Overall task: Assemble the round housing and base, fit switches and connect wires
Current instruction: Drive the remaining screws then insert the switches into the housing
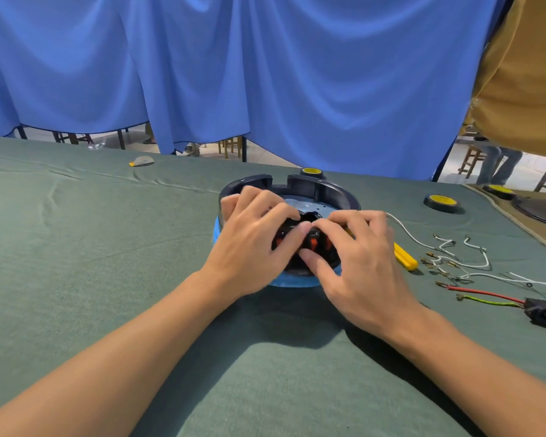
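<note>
A round dark housing (334, 189) sits on a blue base (284, 282) in the middle of the green table. At its near wall is a black panel with red switches (314, 244). My left hand (252, 244) curls over the housing's left side, thumb on the switch panel. My right hand (356, 263) grips the panel from the right, thumb and fingers pinching around the switches. A silver plate (306, 206) shows inside the housing. Loose white wires (454, 250) with brass terminals lie to the right.
A yellow-handled screwdriver (405, 257) lies just right of my right hand. A black plug with red and green-yellow wires (542, 310) sits at the right edge. Black and yellow tape rolls (443, 201) (311, 172) stand behind. A blue curtain hangs beyond the table.
</note>
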Available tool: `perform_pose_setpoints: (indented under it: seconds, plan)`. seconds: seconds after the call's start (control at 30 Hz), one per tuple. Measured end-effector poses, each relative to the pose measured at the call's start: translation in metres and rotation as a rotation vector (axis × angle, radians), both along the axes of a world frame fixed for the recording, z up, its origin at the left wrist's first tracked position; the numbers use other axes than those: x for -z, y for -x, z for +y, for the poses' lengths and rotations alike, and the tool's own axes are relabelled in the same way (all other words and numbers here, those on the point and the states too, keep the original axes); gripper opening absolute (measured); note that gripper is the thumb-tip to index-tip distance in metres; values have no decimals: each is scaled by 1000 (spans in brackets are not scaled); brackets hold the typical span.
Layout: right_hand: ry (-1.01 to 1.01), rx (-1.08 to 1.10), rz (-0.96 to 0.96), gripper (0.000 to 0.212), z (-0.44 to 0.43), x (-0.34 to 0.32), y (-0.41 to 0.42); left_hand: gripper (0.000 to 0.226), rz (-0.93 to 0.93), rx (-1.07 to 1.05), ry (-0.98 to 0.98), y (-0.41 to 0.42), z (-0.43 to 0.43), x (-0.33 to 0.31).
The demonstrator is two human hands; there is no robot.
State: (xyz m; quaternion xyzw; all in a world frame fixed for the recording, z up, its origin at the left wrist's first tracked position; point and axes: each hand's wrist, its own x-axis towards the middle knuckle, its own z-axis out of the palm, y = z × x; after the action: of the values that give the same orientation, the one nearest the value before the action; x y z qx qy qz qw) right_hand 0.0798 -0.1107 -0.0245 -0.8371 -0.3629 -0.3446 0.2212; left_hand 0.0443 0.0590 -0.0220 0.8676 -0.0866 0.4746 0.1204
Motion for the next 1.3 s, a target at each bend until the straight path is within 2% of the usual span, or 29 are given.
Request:
perform_pose_setpoints:
  seconds: [0.1, 0.2, 0.27, 0.33, 0.43, 0.53, 0.6, 0.73, 0.8, 0.9, 1.1, 1.17, 1.3]
  plan:
    - [-70, -72, 8, 39, -5, -5, -4, 37, -31, -34, -93, 0, -7, 4]
    - [-120, -109, 129, 53, -12, -9, -18, 40, -29, -16, -45, 0, -7, 4]
    - [-59, -105, 226, 67, -21, -10, -29, 39, -27, 14, -2, -1, -3, 2]
    - [47, -100, 273, 69, -27, -10, -36, 39, -19, 42, 31, -3, 4, 1]
    - [113, -25, 178, 62, -24, -9, -31, 42, -30, 33, 44, -4, 11, -1]
    - [63, 67, 29, 60, -7, -6, -10, 39, -122, -33, -42, 0, 5, -3]
    - [13, 19, -39, 52, 2, -6, 1, 40, -154, -46, -93, 2, -3, -3]
    - [-94, -206, -54, 23, -5, -13, -3, 51, -80, -60, -79, 2, -8, -4]
    - [-50, -222, 49, 31, -20, -16, -16, 53, -46, -9, -34, 0, -2, -6]
    - [125, -208, 191, 47, -40, -14, -32, 55, -27, 56, -28, -1, 11, -6]
    - [115, -36, -10, 48, -8, -10, -8, 45, -158, -25, -156, -1, 7, -4]
    - [117, -49, -5, 46, -1, -11, -4, 42, -163, -104, -80, -1, -8, 0]
    - [87, -44, 85, 52, -20, -10, -14, 34, 4, -315, 369, -1, -23, 7]
